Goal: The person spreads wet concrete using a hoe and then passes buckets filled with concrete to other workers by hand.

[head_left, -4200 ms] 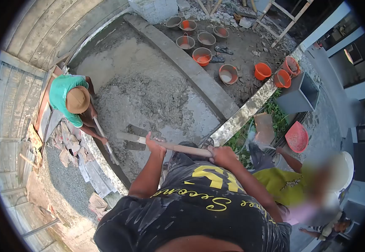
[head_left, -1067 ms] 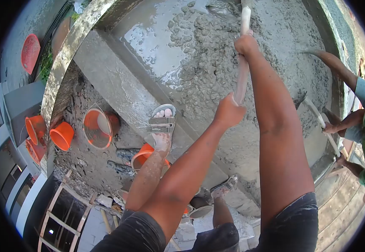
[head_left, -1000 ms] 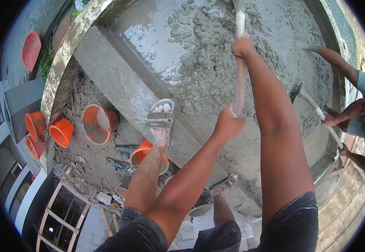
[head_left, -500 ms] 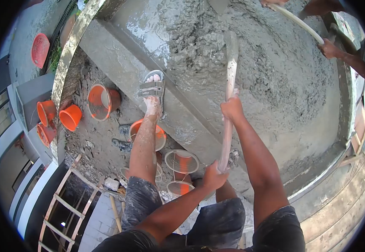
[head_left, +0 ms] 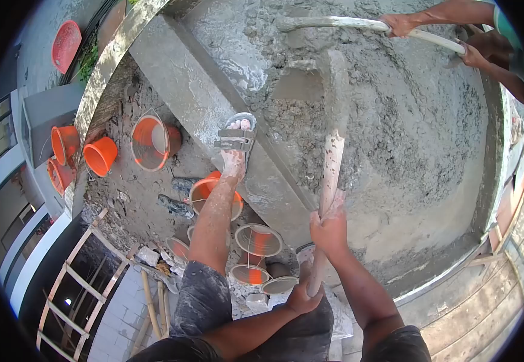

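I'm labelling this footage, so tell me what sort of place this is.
Most likely a building site: wet grey mix, probably concrete or mortar, lies in a low-walled bed, with orange buckets and a ladder-like wooden frame nearby.

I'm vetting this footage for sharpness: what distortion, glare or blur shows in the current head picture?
Head view: fisheye distortion, curving the planks at lower right, with black corners; head view: pale glare on the wet grey mix beside the concrete ledge; head view: the right hand looks slightly soft, possibly from motion.
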